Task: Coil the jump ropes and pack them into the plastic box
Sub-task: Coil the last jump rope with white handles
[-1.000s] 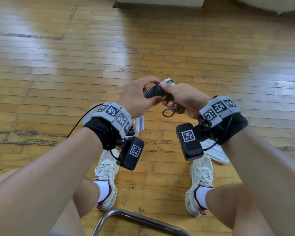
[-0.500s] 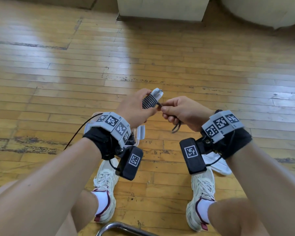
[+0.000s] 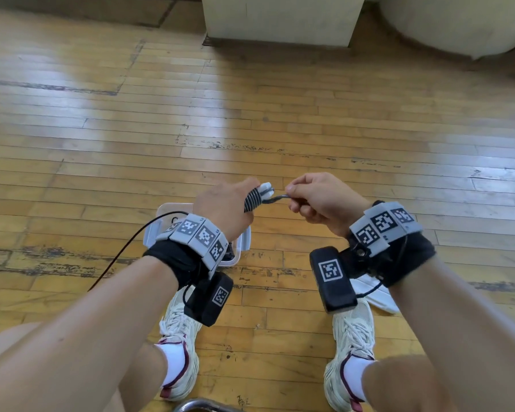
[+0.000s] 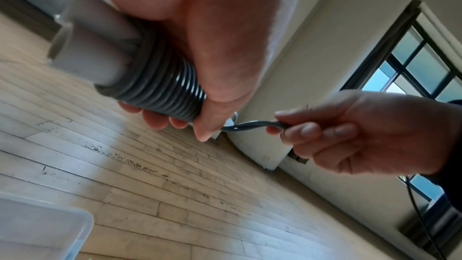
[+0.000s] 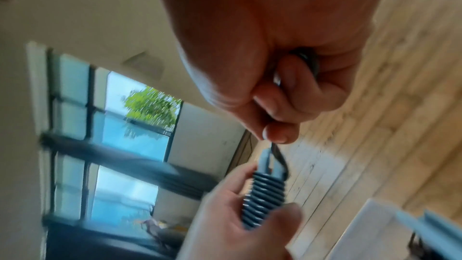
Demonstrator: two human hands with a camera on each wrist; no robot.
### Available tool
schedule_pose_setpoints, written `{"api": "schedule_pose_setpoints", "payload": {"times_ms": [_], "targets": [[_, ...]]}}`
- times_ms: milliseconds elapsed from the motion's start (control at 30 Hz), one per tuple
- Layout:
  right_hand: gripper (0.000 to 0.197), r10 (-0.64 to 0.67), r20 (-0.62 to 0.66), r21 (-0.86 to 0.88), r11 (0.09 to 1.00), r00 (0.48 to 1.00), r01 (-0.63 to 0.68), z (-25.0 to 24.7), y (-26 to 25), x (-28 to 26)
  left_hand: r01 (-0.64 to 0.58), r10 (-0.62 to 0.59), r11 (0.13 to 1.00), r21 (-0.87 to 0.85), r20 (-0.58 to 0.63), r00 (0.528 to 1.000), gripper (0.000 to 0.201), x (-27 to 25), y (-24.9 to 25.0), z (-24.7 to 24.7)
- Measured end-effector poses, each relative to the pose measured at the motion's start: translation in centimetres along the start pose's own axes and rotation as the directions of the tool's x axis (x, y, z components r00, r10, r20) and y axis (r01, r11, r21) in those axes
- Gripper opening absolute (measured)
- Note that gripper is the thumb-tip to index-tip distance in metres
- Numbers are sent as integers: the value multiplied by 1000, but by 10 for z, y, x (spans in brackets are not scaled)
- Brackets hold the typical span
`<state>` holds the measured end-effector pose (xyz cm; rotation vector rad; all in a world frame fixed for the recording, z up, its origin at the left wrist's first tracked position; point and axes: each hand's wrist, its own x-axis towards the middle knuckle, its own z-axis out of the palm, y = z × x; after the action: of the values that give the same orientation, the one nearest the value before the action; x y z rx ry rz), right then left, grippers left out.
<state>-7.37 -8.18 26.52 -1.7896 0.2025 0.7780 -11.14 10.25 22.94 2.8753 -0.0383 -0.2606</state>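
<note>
Between the knees, above the wooden floor (image 3: 280, 123): left hand (image 3: 223, 208) with grip clenched round one jump rope (image 4: 160, 86), dark cord coiled in tight turns about two pale handles lying side by side, both handle ends poking out past the thumb side. Just to the right, right hand (image 3: 321, 200) with grip pinching the free end of that cord between thumb and curled fingers (image 4: 312, 131), a short twisted stretch of cord bridging the two hands. In the right wrist view, blurred: same coil (image 5: 265, 195) in the left palm, cord rising to the right fingertips.

Below and behind the left wrist, on the floor: one clear plastic box (image 3: 152, 233), open at the top, mostly hidden by the wrist band; something dark inside, too hidden to name. One white flat piece (image 3: 381, 298) on the floor beside the right foot, near the right wrist. Two pale sneakers (image 3: 179, 331) planted on the boards. One curved metal tube (image 3: 197, 405) at the bottom edge. Farther off, one cream block (image 3: 280, 19) and one rounded cream shape (image 3: 458, 22) against the far side.
</note>
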Motion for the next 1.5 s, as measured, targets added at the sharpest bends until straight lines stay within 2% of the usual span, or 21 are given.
{"api": "schedule_pose_setpoints", "payload": {"times_ms": [67,100,233,333,400,500,600,700,767,833,1000,1100,1233,1333,1400,1500], "targets": [[15,14,22,105,994,1000,-16,-6,-2,0,-8,9,998,-55,22,1000,34,-1,3,0],[17,8,24,86,996,1000,-10,-9,-3,0,1,2,995,-100,23,1000,36,-1,3,-1],[15,-50,18,-238,970,999,53,-17,0,1,13,-20,962,-274,-20,1000,47,1,2,-15],[14,-59,106,-319,944,993,90,-12,4,3,-26,4,902,-431,-51,999,51,3,2,-18],[17,-82,137,-293,949,987,120,-5,7,4,-50,29,851,-523,-49,998,50,5,6,-15],[16,-138,95,-232,960,986,157,2,10,9,-70,50,778,-625,-49,998,48,4,12,-12],[9,-151,54,-131,979,987,157,6,9,12,-19,24,676,-737,-4,1000,45,4,12,-13],[10,-173,85,-32,984,981,177,10,7,12,28,10,576,-817,41,999,44,4,10,-18],[15,-169,118,42,985,978,166,12,6,11,28,12,550,-834,41,999,43,2,9,-20],[17,-156,143,61,987,977,149,14,5,9,18,5,582,-813,25,1000,42,3,8,-19],[24,-140,109,-62,987,984,148,15,1,7,-17,-39,814,-581,-84,996,45,7,1,-13],[24,-119,92,-177,975,989,134,16,0,6,24,-87,896,-444,-122,989,46,8,-2,-13],[23,-53,87,-337,938,995,80,14,0,6,72,-133,910,-408,-124,983,46,8,-4,-16],[20,-17,13,-410,912,1000,21,11,2,8,69,-128,911,-407,-121,984,44,7,-1,-15],[18,-35,-63,-480,877,997,1,8,5,10,58,-116,922,-382,-132,984,45,7,3,-13],[25,-85,-139,-586,811,987,-13,6,8,14,59,-119,923,-381,-134,984,45,9,2,-12]]}}
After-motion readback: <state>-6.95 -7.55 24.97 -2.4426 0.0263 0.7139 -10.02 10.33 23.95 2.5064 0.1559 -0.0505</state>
